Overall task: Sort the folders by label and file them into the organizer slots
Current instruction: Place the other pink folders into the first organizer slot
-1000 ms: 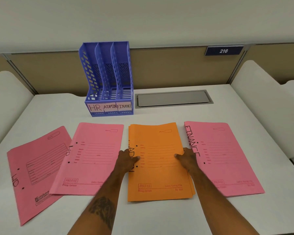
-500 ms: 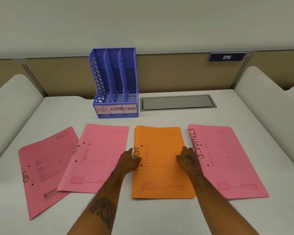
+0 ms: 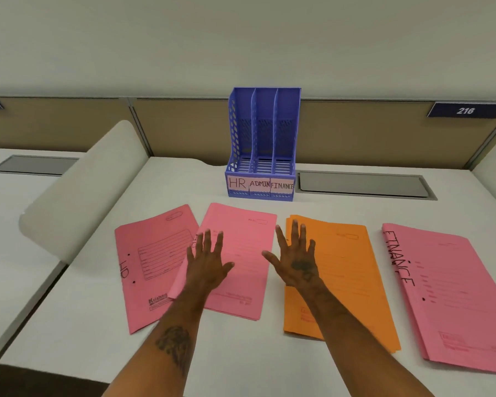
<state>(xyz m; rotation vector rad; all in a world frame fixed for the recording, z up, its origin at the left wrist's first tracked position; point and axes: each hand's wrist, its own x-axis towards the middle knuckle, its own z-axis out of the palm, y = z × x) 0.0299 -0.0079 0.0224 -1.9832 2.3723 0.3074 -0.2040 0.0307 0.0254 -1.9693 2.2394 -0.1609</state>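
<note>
Left hand (image 3: 205,267) flat, fingers (image 3: 206,239) spread, holding nothing, over pink folder (image 3: 241,262). Right hand (image 3: 297,260) likewise splayed and empty at left edge of orange folder (image 3: 347,279). HR-marked folder (image 3: 148,265) left of fingers, FINANCE folder (image 3: 453,296) right. Blue organizer (image 3: 262,144) upright beyond fingertips on tabletop (image 3: 69,319), slots empty

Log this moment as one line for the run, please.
left hand open over pink HR folder | right hand open at orange folder edge | organizer empty
</note>
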